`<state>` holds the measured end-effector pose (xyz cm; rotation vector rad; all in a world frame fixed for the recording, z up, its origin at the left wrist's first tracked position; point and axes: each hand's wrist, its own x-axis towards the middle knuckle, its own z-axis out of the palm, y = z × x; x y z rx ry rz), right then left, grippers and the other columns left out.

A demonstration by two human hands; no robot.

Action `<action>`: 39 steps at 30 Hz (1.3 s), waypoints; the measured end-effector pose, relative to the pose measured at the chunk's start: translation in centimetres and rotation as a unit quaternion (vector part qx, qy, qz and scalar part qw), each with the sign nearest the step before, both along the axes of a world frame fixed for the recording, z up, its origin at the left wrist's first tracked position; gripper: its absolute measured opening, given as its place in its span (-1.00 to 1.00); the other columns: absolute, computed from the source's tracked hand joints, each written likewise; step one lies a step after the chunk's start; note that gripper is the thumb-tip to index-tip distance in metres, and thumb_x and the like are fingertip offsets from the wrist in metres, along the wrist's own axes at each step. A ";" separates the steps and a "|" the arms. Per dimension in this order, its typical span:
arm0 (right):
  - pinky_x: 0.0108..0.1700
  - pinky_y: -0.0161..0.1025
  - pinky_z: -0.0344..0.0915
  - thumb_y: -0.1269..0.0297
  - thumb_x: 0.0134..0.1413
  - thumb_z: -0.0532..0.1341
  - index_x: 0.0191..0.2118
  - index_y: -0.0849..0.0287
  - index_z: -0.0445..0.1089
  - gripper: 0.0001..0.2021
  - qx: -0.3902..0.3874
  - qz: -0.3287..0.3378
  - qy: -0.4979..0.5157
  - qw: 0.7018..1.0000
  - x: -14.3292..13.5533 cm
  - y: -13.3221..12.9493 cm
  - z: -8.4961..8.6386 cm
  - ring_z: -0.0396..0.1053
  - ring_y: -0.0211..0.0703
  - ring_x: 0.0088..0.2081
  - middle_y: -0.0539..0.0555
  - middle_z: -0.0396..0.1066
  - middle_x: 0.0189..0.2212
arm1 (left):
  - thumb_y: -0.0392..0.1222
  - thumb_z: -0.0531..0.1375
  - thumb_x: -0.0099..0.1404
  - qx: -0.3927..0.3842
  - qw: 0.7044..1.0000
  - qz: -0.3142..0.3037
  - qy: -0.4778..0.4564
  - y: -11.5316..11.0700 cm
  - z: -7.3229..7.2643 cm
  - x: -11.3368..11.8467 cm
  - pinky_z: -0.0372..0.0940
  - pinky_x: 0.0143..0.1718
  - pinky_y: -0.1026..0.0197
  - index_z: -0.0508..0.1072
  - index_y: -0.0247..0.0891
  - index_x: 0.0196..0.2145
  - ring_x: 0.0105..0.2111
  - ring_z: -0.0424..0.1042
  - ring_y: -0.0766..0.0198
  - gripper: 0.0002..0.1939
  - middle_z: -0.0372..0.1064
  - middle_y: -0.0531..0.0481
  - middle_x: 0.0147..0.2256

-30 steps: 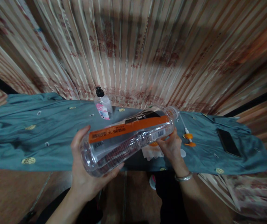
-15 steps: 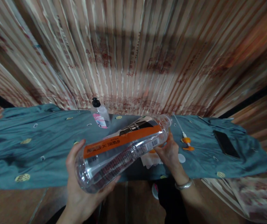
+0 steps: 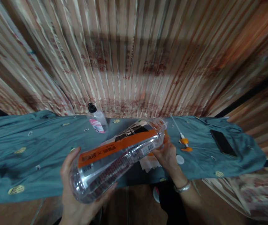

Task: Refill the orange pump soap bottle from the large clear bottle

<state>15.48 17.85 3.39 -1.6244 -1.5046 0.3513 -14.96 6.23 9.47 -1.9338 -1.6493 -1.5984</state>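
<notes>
A large clear plastic bottle (image 3: 117,153) with an orange and black label lies tilted across both hands above the cloth. Its base rests in my left hand (image 3: 77,193), whose fingers and thumb wrap around the wide end. Near the neck, my right hand (image 3: 168,156) grips the bottle from below; part of its fingers is hidden behind the plastic. Under the bottle, a whitish paper-like piece (image 3: 149,164) with something orange on it is partly covered. To the right of my right hand lie a white disc (image 3: 180,159) and an orange pump head with a white tube (image 3: 184,141).
A clear pump bottle with a black top (image 3: 97,120) stands towards the back left. At the right lies a dark phone (image 3: 223,143). A green patterned cloth (image 3: 42,140) covers the narrow surface, and a striped curtain (image 3: 124,62) hangs behind it.
The view has shifted a little, so the things sit slightly lower and further left. Both hands keep hold of the large bottle at nearly the same tilt.
</notes>
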 end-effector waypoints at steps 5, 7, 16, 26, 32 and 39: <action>-0.05 0.31 0.73 -0.10 -0.02 0.44 0.24 0.11 0.38 -0.27 -0.001 -0.002 -0.009 1.000 0.1 0.0 -0.2 0.77 0.42 -0.11 0.36 0.76 -0.11 | 0.12 0.67 -0.06 -0.026 1.000 0.004 -0.006 -0.5 -1.0 -1.0 0.71 -0.07 -0.23 0.24 0.14 0.63 0.04 0.66 -0.24 0.36 0.49 -0.14 0.28; -0.07 0.29 0.72 -0.09 0.01 0.43 0.24 0.09 0.38 -0.29 0.005 -0.001 -0.012 1.000 0.1 -0.1 -0.3 0.77 0.40 -0.14 0.32 0.77 -0.12 | 0.09 0.67 -0.09 -0.032 0.999 0.013 -0.019 -0.6 -1.3 -1.1 0.71 -0.03 -0.28 0.27 0.17 0.61 0.07 0.66 -0.29 0.35 0.48 -0.14 0.31; -0.06 0.30 0.73 0.00 0.05 0.42 0.27 0.09 0.37 -0.32 0.018 0.006 -0.035 0.999 0.2 0.0 -0.4 0.77 0.35 -0.10 0.32 0.77 -0.08 | 0.23 0.64 -0.12 -0.022 0.997 0.035 -0.057 -0.4 -0.6 0.4 0.64 0.13 -0.30 0.36 0.14 0.54 0.07 0.61 -0.23 0.28 0.48 -0.10 0.26; -0.07 0.35 0.71 0.01 0.00 0.44 0.21 0.01 0.38 -0.36 0.005 0.015 -0.013 1.000 0.2 -0.1 0.1 0.75 0.39 -0.16 0.26 0.78 -0.12 | 0.19 0.60 -0.07 0.004 0.998 0.036 -0.045 -0.2 0.6 1.6 0.60 -0.11 -0.14 0.38 0.07 0.52 -0.04 0.59 -0.12 0.21 0.52 -0.08 0.13; -0.08 0.33 0.70 -0.03 0.01 0.45 0.21 -0.01 0.39 -0.35 0.000 0.015 -0.006 1.000 0.3 -0.1 0.3 0.74 0.38 -0.15 0.26 0.77 -0.12 | 0.23 0.60 -0.03 0.002 0.999 0.037 -0.031 -0.1 0.5 1.7 0.57 -0.05 -0.15 0.33 0.05 0.57 0.00 0.57 -0.13 0.25 0.50 -0.10 0.16; -0.06 0.31 0.71 -0.07 0.01 0.45 0.25 0.09 0.39 -0.29 0.010 0.020 -0.009 1.000 0.3 -0.2 0.3 0.74 0.36 -0.12 0.33 0.75 -0.06 | 0.21 0.63 -0.06 0.006 0.999 0.027 -0.046 -0.3 0.5 1.6 0.62 -0.12 -0.12 0.39 0.02 0.51 -0.06 0.59 -0.09 0.21 0.50 -0.10 0.16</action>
